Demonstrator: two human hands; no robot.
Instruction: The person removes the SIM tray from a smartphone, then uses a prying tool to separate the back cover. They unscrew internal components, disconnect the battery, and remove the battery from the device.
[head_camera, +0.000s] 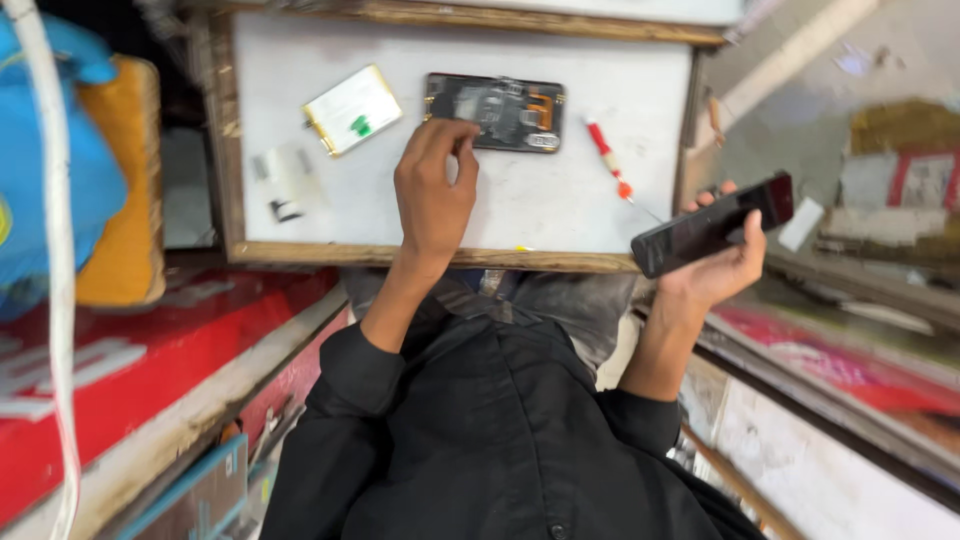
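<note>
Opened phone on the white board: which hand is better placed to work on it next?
Probably the left. The left hand has its fingers right at the near edge of the opened phone, while the right hand is off beside the board, busy holding a dark phone.

The surface (560, 210) is a white board in a worn wooden frame. On it lie an opened phone (495, 112) with its insides showing, a flat white battery (352, 109) beside it, a red screwdriver (610, 160) near the right edge, and a small blurred white piece (285, 180) at left.
</note>
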